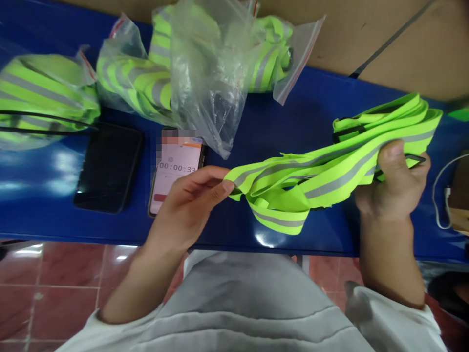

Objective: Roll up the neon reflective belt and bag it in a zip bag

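A bundle of neon yellow-green reflective straps (340, 178) with grey stripes stretches between my two hands above the blue table. My left hand (194, 200) pinches the folded left end between thumb and fingers. Around the thicker right part, my right hand (399, 181) is closed, with the thumb lying across the front. A dark buckle piece (415, 159) pokes out beside the right thumb. One strap loop droops below the bundle near its middle. The right hand's fingers behind the bundle are partly hidden.
Clear zip bags of similar straps (134, 78) lie along the back, with an empty-looking clear bag (212, 73) on top. A black phone (110, 166) and a phone showing a timer (176, 168) lie at left. Cardboard (384, 39) stands behind; a white cable (436, 190) is at right.
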The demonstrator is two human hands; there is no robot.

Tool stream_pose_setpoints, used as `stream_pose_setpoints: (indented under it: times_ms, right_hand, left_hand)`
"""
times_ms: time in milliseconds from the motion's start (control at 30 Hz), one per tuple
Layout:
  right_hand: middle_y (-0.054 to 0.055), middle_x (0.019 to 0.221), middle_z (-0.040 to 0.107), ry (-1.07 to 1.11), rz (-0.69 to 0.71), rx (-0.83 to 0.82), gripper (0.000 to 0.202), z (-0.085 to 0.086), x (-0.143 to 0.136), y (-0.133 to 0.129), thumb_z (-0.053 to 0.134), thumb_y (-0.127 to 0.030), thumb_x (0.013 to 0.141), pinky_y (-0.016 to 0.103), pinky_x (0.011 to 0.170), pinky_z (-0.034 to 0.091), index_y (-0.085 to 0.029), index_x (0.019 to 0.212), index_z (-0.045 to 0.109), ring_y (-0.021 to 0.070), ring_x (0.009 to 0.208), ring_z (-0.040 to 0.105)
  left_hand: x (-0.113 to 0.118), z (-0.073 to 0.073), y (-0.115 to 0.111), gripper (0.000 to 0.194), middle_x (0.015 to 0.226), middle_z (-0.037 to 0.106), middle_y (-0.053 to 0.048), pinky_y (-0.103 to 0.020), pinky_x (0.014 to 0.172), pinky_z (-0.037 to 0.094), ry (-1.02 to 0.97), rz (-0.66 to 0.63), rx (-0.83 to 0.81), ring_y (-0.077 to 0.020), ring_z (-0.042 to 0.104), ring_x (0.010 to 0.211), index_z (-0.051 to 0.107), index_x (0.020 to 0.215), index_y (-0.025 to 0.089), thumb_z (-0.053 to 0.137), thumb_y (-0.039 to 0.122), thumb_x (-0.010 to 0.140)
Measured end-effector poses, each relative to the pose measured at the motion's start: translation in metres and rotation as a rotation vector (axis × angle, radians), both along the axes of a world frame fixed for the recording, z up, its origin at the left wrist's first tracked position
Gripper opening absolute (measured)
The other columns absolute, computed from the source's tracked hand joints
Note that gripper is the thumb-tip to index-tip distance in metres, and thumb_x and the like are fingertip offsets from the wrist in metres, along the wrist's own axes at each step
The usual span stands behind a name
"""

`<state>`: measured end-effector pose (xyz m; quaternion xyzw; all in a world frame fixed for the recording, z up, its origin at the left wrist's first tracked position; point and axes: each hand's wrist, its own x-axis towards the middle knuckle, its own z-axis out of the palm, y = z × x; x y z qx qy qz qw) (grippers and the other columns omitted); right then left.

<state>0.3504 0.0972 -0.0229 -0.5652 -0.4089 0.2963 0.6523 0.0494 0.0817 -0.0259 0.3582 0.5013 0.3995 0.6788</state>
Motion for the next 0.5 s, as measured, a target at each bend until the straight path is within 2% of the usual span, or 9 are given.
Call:
stream_pose_setpoints:
  times_ms: [100, 167, 233, 333, 400, 500]
  right_hand:
    - [0.005, 0.086, 0.071, 0.015, 0.014, -0.045, 0.037, -0.002, -0.001, 0.001, 0.094, -0.052, 0.065, 0.05, 0.09, 0.061, -0.023, 0.081, 0.076, 0.0301, 0.092, 0.075]
    - [0.004, 0.089, 0.074, 0.043, 0.037, -0.049, 0.033, -0.001, -0.002, 0.002, 0.092, -0.05, 0.067, 0.052, 0.092, 0.061, -0.024, 0.078, 0.076, 0.0308, 0.094, 0.076]
    - [0.004, 0.092, 0.076, 0.055, 0.068, -0.01, 0.028, 0.002, -0.003, 0.003, 0.09, -0.048, 0.071, 0.054, 0.098, 0.058, -0.025, 0.071, 0.075, 0.0316, 0.097, 0.077]
    - [0.004, 0.098, 0.078, 0.054, 0.111, 0.062, 0.031, 0.009, -0.005, 0.004, 0.088, -0.051, 0.074, 0.057, 0.104, 0.055, -0.027, 0.061, 0.072, 0.0342, 0.109, 0.075]
    - [0.002, 0.101, 0.078, 0.072, 0.134, 0.069, 0.033, 0.014, -0.007, 0.003, 0.088, -0.054, 0.072, 0.057, 0.106, 0.054, -0.029, 0.059, 0.071, 0.0351, 0.116, 0.073]
    - [0.002, 0.102, 0.078, 0.087, 0.142, 0.051, 0.035, 0.02, -0.01, 0.0, 0.089, -0.058, 0.071, 0.056, 0.103, 0.056, -0.03, 0.058, 0.071, 0.0351, 0.12, 0.071]
  left_hand:
    - [0.009, -0.008, -0.006, 0.015, 0.097, 0.076, -0.001, -0.027, 0.08, 0.063, -0.196, 0.042, -0.096, -0.0154, 0.072, 0.09, 0.076, 0.094, 0.026, 0.084, 0.032, 0.084]
    - [0.015, -0.01, -0.011, 0.008, 0.106, 0.073, -0.001, -0.029, 0.086, 0.061, -0.167, 0.032, -0.029, -0.0157, 0.07, 0.097, 0.074, 0.098, 0.028, 0.076, 0.031, 0.091]
    - [0.019, -0.008, -0.017, 0.01, 0.115, 0.068, -0.003, -0.03, 0.09, 0.058, 0.048, 0.0, 0.168, -0.0159, 0.067, 0.103, 0.074, 0.104, 0.029, 0.067, 0.03, 0.097]
    - [0.023, -0.003, -0.021, 0.021, 0.118, 0.064, -0.007, -0.03, 0.09, 0.055, 0.577, -0.076, 0.495, -0.0159, 0.064, 0.099, 0.074, 0.117, 0.026, 0.063, 0.026, 0.099]
    - [0.025, -0.001, -0.02, 0.022, 0.105, 0.067, -0.005, -0.027, 0.081, 0.052, 0.794, -0.109, 0.565, -0.0141, 0.062, 0.085, 0.071, 0.119, 0.022, 0.064, 0.029, 0.099]
    - [0.026, 0.0, -0.014, 0.022, 0.081, 0.069, -0.001, -0.025, 0.066, 0.044, 0.861, -0.156, 0.52, -0.0123, 0.06, 0.07, 0.071, 0.101, 0.019, 0.063, 0.039, 0.101]
